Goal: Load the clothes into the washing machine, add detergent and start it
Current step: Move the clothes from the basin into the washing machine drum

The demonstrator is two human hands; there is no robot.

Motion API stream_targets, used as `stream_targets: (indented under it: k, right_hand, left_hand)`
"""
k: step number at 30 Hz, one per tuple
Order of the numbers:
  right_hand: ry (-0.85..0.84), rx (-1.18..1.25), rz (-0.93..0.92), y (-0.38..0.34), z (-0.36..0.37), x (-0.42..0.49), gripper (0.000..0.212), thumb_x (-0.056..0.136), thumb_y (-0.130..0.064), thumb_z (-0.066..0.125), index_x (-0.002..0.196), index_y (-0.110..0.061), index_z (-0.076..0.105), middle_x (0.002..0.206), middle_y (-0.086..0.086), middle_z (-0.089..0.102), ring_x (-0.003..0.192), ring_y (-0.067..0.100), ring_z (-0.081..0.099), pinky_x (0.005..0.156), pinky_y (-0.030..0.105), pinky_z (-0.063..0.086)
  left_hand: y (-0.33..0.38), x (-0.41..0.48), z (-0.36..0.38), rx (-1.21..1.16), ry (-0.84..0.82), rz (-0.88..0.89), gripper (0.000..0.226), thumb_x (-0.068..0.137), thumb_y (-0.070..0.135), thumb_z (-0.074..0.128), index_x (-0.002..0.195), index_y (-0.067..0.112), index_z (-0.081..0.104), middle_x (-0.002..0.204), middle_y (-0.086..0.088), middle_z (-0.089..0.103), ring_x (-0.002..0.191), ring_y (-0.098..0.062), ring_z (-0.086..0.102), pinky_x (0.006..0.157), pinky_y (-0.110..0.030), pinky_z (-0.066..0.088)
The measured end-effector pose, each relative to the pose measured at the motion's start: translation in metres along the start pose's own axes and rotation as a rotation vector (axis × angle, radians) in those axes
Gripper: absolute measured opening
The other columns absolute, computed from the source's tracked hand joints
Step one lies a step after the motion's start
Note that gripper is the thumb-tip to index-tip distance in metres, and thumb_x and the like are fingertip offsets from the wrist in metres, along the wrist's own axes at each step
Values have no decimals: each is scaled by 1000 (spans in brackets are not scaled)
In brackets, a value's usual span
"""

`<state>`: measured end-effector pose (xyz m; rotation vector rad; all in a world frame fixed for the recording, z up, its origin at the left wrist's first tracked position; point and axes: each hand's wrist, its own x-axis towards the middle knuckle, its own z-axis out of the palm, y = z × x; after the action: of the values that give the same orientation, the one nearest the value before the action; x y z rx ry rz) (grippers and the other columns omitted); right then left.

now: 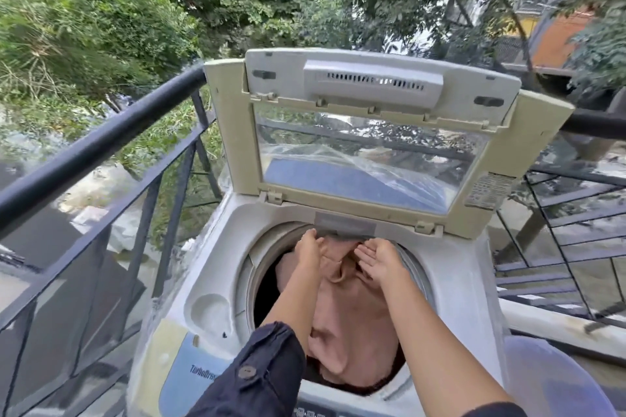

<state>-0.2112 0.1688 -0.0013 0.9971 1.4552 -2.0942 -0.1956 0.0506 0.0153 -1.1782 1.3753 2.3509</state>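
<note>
A top-loading washing machine (216, 278) stands with its lid (372, 132) raised upright. A pinkish-tan garment (352, 322) fills the round drum opening. My left hand (308, 247) reaches over the far side of the drum, fingers laid flat on the cloth near the rim. To its right, my right hand (376, 261) is also over the cloth, palm turned up and fingers apart. Neither hand visibly grips the fabric. The control panel (311, 411) shows at the bottom edge.
A dark metal railing (101, 145) runs along the left of the machine, with trees and ground far below. More railing bars (576, 213) stand on the right. A pale blue rounded object (548, 379) sits at the lower right beside the machine.
</note>
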Motion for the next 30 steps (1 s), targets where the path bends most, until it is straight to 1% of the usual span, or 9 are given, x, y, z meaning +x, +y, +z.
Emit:
stream_targets:
  k: [2, 4, 6, 13, 18, 22, 24, 28, 30]
  right_hand:
    - [38, 37, 23, -2, 5, 9, 43, 99, -16, 30, 137, 2, 39, 144, 18, 44, 136, 27, 41, 116, 35, 22]
    - [69, 86, 44, -5, 10, 16, 38, 98, -18, 32, 129, 1, 46, 133, 20, 50, 137, 28, 39, 116, 36, 20]
    - [72, 154, 59, -7, 17, 23, 39, 97, -19, 38, 131, 1, 44, 136, 22, 47, 139, 30, 35, 117, 36, 20]
    - [52, 419, 51, -8, 32, 39, 47, 93, -11, 54, 137, 1, 41, 147, 25, 33, 139, 31, 33, 116, 34, 25]
    - [55, 506, 53, -8, 31, 51, 47, 92, -9, 55, 136, 1, 40, 147, 24, 33, 139, 31, 34, 116, 35, 26]
    - [53, 577, 71, -9, 29, 55, 10, 91, -7, 56, 98, 0, 54, 137, 24, 40, 139, 29, 34, 115, 37, 30]
    - [64, 625, 73, -7, 28, 58, 7, 91, -5, 56, 86, -1, 53, 141, 21, 39, 140, 27, 32, 114, 37, 31]
    - [58, 643, 34, 0, 33, 53, 33, 91, -8, 58, 121, -1, 49, 144, 20, 38, 137, 27, 37, 111, 37, 34]
    - [56, 636, 29, 2, 35, 48, 27, 91, -11, 57, 116, -4, 48, 143, 19, 41, 135, 27, 40, 109, 36, 35]
  left_hand:
    - [2, 12, 2, -34, -28, -72, 46, 98, 29, 37, 138, 7, 40, 101, -6, 57, 91, -21, 53, 75, -31, 40]
    - [3, 22, 5, -66, -42, -150, 52, 98, 38, 33, 139, 6, 37, 129, -11, 53, 118, -27, 51, 95, -37, 37]
    - [5, 33, 8, -104, -52, -186, 55, 97, 43, 32, 136, 6, 39, 143, -12, 44, 135, -30, 39, 98, -39, 36]
    - [7, 56, 16, -265, -122, -273, 65, 96, 54, 27, 137, 5, 40, 124, -15, 52, 123, -31, 45, 85, -39, 40]
    - [6, 66, 19, -351, -189, -336, 67, 92, 61, 27, 136, 12, 41, 141, -15, 45, 130, -31, 43, 105, -48, 34]
    - [3, 72, 19, -396, -175, -336, 64, 92, 60, 30, 138, 17, 40, 141, -15, 44, 128, -32, 46, 100, -52, 37]
    - [2, 75, 17, -412, -178, -336, 62, 92, 59, 31, 138, 19, 40, 142, -14, 45, 127, -33, 47, 99, -53, 39]
    - [1, 75, 16, -451, -195, -327, 60, 94, 56, 30, 143, 21, 34, 146, -14, 39, 129, -34, 45, 102, -55, 36]
    - [1, 74, 16, -444, -188, -316, 60, 95, 54, 29, 144, 21, 30, 148, -14, 37, 130, -35, 45, 103, -54, 35]
